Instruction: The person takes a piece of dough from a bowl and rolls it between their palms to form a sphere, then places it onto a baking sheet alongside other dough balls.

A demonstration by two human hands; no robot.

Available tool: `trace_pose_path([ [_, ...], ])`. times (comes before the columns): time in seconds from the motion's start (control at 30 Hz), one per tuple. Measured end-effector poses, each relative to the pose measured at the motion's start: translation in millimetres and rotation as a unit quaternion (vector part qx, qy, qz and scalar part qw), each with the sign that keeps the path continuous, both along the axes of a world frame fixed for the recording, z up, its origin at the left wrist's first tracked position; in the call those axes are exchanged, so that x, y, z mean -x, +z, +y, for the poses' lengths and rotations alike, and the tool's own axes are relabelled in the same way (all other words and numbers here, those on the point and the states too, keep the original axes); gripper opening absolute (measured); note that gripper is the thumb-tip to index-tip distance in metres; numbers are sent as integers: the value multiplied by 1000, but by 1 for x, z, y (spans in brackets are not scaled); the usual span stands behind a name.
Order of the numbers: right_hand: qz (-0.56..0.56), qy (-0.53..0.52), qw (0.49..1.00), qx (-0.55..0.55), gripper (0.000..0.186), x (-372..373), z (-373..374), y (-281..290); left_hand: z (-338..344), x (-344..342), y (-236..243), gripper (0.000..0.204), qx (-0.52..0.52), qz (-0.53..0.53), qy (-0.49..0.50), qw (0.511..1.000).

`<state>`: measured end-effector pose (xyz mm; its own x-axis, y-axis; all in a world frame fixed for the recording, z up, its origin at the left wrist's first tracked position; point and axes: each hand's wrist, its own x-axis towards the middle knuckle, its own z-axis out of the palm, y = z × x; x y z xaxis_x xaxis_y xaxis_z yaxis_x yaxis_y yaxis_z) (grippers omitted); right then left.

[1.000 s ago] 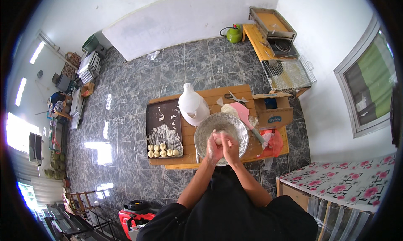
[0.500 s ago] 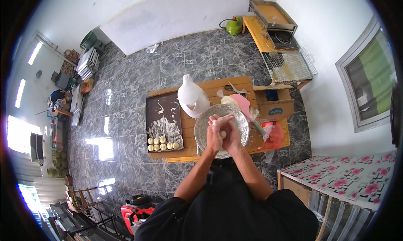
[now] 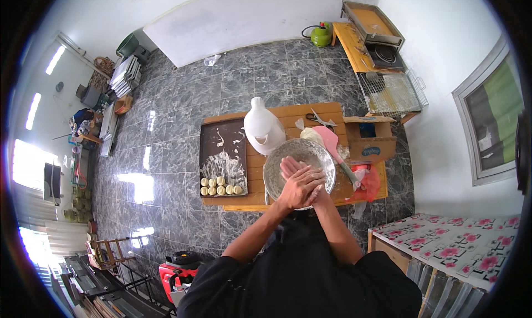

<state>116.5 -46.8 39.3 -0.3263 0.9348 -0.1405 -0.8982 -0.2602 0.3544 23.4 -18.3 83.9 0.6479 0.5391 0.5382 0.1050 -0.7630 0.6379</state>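
Over a metal bowl (image 3: 327, 161) dusted with white powder, my two hands are pressed palm to palm. My left hand (image 3: 301, 186) lies on top, closed across the other. Beneath it, my right hand (image 3: 291, 166) is turned palm up, its powdery fingers reaching out past the left. The dough ball between the palms is hidden now; it showed half a second ago. Left of the bowl, a dark tray (image 3: 235, 138) with smeared flour carries several ridged pale dough balls (image 3: 221, 190) along its near edge.
The wooden table (image 3: 254, 190) also bears a white narrow-necked container (image 3: 265, 128), a pink spatula (image 3: 330, 142), pale dough (image 3: 310, 134), scissors (image 3: 323, 121), a cardboard box (image 3: 382, 150) and a red plastic bag (image 3: 371, 184). A flower-patterned covered surface (image 3: 443, 243) stands at right.
My left hand has swung over the right and covers the dough ball, which showed between the palms before. The whole view has shifted slightly. The balls on the tray stay put.
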Motion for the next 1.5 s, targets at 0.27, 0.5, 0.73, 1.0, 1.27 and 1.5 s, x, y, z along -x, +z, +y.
trace_pose_path([
  [0.27, -115, -10, 982, -152, 61, -5, -6, -15, -10, -6, -9, 27, -113, 202, 220, 948],
  [0.5, -159, 15, 985, -71, 59, -17, -3, -22, -7, -14, -22, 28, 11, 86, 100, 991],
  [0.73, -81, -2, 972, -221, 58, -14, -8, -19, -14, -11, -37, 27, -60, 95, 181, 977],
  [1.0, -42, -7, 983, -180, 59, -11, -8, -18, -18, -11, -31, 19, -80, 55, 110, 989],
  [1.27, -95, -10, 986, -139, 52, -8, -11, -20, -14, -37, -11, 36, 15, 299, 482, 823],
  [1.5, -153, 40, 987, 30, 51, -9, -10, -10, -11, 0, -33, 20, -72, 54, 105, 990],
])
